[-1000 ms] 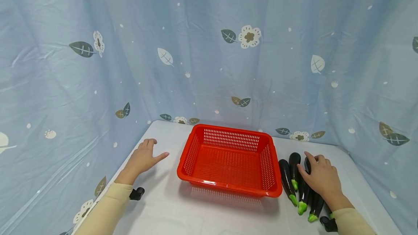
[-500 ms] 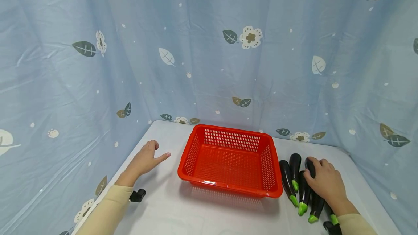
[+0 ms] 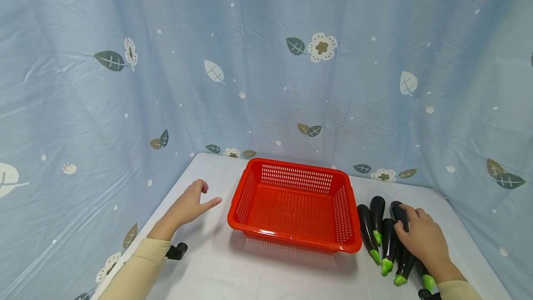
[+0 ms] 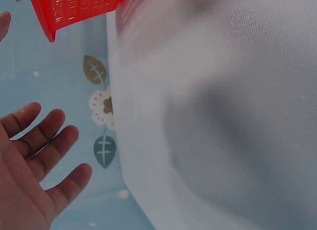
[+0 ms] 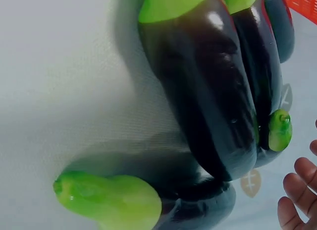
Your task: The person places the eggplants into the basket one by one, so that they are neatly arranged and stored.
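Note:
My left hand point(image 3: 189, 205) hovers over the left side of the table, fingers spread and thumb out, holding nothing; its palm point(image 4: 20, 175) shows in the left wrist view. At the right, my right hand point(image 3: 426, 240) is above a cluster of glossy dark purple eggplants point(image 3: 389, 242) with green caps. Its thumb and fingertips lie close by the far end of one eggplant point(image 3: 397, 209), overlapping it in the head view. In the right wrist view, relaxed fingers point(image 5: 299, 188) appear beside the eggplants point(image 5: 203, 86). One eggplant point(image 3: 426, 278) is partly hidden below the right wrist.
A red perforated plastic basket point(image 3: 291, 203) with nothing in it stands mid-table, just left of the eggplants. The table point(image 3: 233, 272) has a white cover. A blue curtain point(image 3: 266, 59) with leaves and flowers hangs behind and around it.
My right hand has lowered towards the eggplants, then shifted slightly right, showing more of the far eggplant and the one beneath the wrist. My left hand has barely moved.

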The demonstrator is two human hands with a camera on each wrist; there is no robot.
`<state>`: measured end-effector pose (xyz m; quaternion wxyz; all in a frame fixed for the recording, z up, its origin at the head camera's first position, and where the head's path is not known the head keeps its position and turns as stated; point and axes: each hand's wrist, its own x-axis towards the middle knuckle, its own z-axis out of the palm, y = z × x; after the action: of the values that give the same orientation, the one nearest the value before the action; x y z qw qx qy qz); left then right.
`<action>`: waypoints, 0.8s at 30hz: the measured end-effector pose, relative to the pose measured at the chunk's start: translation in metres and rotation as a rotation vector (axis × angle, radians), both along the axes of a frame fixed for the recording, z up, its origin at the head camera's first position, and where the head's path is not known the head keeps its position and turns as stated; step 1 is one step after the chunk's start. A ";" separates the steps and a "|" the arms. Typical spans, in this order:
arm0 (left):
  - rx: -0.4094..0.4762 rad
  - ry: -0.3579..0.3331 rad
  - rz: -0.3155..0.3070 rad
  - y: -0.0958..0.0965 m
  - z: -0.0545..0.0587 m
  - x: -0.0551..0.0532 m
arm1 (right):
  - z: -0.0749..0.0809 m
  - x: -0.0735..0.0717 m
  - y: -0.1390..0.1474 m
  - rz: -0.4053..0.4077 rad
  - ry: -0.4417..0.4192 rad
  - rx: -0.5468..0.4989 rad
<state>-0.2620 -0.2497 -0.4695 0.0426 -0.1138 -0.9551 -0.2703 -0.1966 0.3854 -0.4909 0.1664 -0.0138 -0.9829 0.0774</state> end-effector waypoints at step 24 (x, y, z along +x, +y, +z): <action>0.093 -0.063 -0.072 0.009 0.001 0.008 | -0.008 0.010 0.011 -0.072 -0.049 -0.040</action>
<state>-0.2543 -0.2404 -0.4689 0.0082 -0.1374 -0.9377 -0.3191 -0.1870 0.3964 -0.4992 0.1444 -0.0546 -0.9838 0.0907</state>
